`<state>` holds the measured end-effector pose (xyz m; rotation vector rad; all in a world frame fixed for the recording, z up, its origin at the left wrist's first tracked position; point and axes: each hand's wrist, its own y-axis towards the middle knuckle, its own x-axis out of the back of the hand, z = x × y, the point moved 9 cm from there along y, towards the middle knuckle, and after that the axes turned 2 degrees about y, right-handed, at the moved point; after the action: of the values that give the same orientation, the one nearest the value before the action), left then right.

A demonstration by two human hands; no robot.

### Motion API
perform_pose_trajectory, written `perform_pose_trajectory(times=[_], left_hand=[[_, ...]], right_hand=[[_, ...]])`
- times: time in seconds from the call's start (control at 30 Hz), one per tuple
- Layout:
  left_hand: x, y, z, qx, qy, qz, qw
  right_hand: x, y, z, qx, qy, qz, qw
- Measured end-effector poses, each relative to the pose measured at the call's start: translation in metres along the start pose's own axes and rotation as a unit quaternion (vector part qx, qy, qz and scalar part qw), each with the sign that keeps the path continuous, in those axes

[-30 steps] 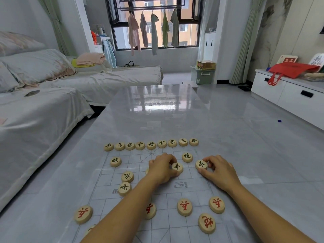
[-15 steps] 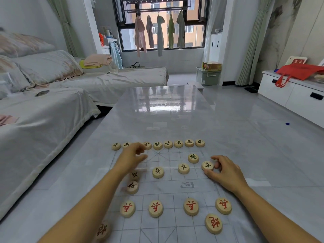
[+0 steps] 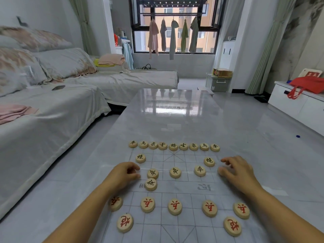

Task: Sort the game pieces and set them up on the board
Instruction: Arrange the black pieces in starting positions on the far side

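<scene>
Pale round wooden xiangqi pieces [image 3: 175,172] are sitting on a translucent gridded board [image 3: 185,189] on a glossy grey table [image 3: 175,120], black characters far, red near. The left hand [image 3: 125,174] is curling at the board's left edge and the right hand [image 3: 238,171] is bending loosely opposite. It is unclear whether either is gripping anything.

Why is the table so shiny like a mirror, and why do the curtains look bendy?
Head view: daylight from the window bounces off the glossy table, leaving a bright glare patch and a reflection of the hanging clothes; same head view, the wide-angle lens bows the curtain near the edge, while the game pieces in the middle look sharp.
</scene>
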<state>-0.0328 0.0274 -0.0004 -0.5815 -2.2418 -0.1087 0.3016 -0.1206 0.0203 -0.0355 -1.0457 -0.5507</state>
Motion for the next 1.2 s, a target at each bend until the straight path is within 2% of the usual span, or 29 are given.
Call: perform_pose_trajectory(times=[0.17, 0.37, 0.43, 0.5, 0.6, 0.67, 0.9, 1.2], left_hand=[[-0.020, 0.010, -0.020, 0.009, 0.031, 0.026, 0.999], [-0.032, 0.016, -0.024, 0.053, 0.033, 0.022, 0.998], [-0.033, 0.018, -0.023, 0.064, 0.059, 0.019, 0.996], [-0.035, 0.020, -0.022, 0.074, 0.065, 0.022, 0.995], [-0.036, 0.025, -0.018, 0.086, -0.001, 0.047, 0.995], [-0.033, 0.026, -0.015, 0.090, -0.059, 0.058, 0.993], [-0.029, 0.021, -0.009, 0.067, -0.174, 0.039, 0.982], [-0.029, 0.023, -0.002, 0.063, -0.158, -0.005, 0.985]], right_hand=[[-0.050, -0.002, 0.106, 0.170, -0.125, 0.083, 0.974], [-0.096, 0.004, 0.143, 0.195, -0.207, 0.156, 0.946], [-0.100, 0.006, 0.144, 0.189, -0.214, 0.158, 0.945], [-0.093, 0.011, 0.143, 0.172, -0.218, 0.126, 0.952], [-0.073, 0.021, 0.131, 0.123, -0.169, 0.059, 0.976], [-0.065, 0.025, 0.123, 0.101, -0.125, 0.043, 0.986], [-0.084, 0.015, 0.140, 0.115, -0.159, 0.064, 0.978], [-0.091, 0.013, 0.139, 0.086, -0.136, 0.088, 0.983]])
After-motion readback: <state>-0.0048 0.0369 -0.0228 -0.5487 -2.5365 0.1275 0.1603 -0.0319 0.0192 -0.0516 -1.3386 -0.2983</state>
